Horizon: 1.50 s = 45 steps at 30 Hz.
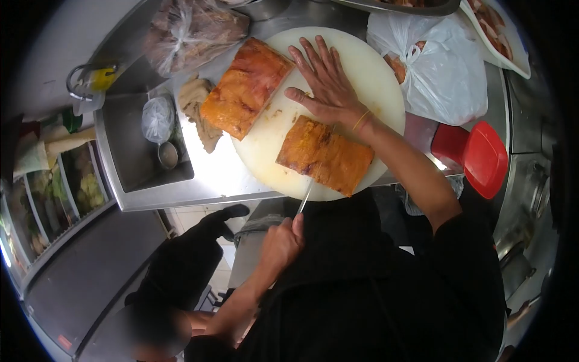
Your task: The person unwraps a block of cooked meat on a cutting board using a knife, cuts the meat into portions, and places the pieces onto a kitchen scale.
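My left hand (282,242) is closed around the handle of a knife (306,197). Its narrow blade reaches the near edge of a roasted slab of meat (325,155) with browned skin; the tip is hidden at the slab. Fingers spread, my right hand (329,84) lies palm down on the round white cutting board (380,78), its wrist just beyond that slab. Left of it, a larger roasted slab of meat (248,87) rests across the board's left edge.
A crumpled brown cloth (199,108) lies beside the board, near a sink (129,166). Tied plastic bags (449,78) and a red lid (485,160) are on the right. Another bag (193,36) sits at the back left. Another person in black (181,265) is at lower left.
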{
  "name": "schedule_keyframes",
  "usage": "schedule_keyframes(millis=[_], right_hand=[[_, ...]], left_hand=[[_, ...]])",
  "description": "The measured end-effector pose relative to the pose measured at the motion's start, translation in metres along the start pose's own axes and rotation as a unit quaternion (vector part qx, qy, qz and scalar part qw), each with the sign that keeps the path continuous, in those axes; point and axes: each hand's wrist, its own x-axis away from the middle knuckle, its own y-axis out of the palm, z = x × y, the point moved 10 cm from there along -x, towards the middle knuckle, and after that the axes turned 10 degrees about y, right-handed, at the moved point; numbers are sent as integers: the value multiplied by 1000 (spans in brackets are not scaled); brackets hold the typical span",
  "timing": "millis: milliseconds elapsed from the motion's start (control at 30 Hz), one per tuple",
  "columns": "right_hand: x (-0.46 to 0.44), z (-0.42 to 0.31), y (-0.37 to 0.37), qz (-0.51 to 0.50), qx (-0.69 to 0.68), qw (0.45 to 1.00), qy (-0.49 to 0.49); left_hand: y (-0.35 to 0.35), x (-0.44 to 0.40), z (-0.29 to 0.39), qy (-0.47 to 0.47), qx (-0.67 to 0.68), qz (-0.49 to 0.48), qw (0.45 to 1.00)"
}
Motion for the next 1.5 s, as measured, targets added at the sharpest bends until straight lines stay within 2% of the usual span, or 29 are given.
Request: schedule_keyframes(millis=[100,267,367,533,667,733,933,967,1067,1167,1267,1367,1467,1500], right_hand=[[0,1,3,1,2,1000,-4],[-7,9,-1,-22,-81,996,27],[-5,13,-4,-44,-124,991,39],[25,8,-36,-94,-217,968,83],[55,0,-71,-87,-291,951,58],[70,-8,-96,-103,-298,949,24],[126,-36,-89,-177,-179,960,-126],[134,-41,-87,-153,-134,968,-144],[139,-37,-80,-144,-91,981,-98],[139,-33,-81,-138,-130,980,-60],[145,-30,-87,-110,-99,988,-41],[151,-26,-104,-128,22,991,19],[152,-15,-107,-159,85,983,37],[151,-16,-105,-141,79,987,25]], left_hand=[[1,-2,-1,9,24,11,1000],[-2,2,-5,26,6,48,999],[-7,10,-7,5,-21,36,999],[-14,-9,12,26,7,62,998],[-5,-16,-1,39,5,58,998],[-18,2,-5,5,-8,70,998],[-10,-6,4,2,-20,30,999],[-11,-7,9,2,-32,19,999],[-7,-3,-5,8,-9,34,999],[-9,37,-35,-31,-36,23,999],[-17,43,-33,-39,-58,48,996],[-34,13,-26,-13,-58,73,996],[-39,-4,-19,6,-33,95,995],[-42,-9,-22,-5,-50,106,993]])
